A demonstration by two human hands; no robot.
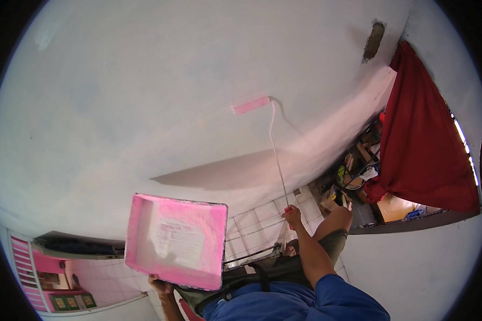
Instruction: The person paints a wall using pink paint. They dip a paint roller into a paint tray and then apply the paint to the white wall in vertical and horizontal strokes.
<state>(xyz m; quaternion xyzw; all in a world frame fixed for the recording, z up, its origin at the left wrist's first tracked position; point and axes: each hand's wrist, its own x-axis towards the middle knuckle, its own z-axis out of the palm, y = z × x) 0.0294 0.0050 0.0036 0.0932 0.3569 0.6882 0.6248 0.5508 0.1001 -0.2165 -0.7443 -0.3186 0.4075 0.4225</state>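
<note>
A paint roller point(251, 105) with a pink sleeve rests against the pale wall point(118, 107), its long thin metal rod running down to me. My right hand point(292, 213) is closed around the handle at the rod's lower end. At the lower left, my left hand point(161, 285) grips the near edge of a paint tray point(214, 243). The tray is pink and rectangular, with whitish paint spread over its middle. Most of the left-hand fingers are hidden beneath the tray.
A red curtain point(420, 139) hangs over a doorway at the right, with cluttered items point(353, 171) beside it. White floor tiles point(246, 224) lie below the wall. A rough hole point(374, 40) is in the upper right wall. White railings point(27, 267) stand at the lower left.
</note>
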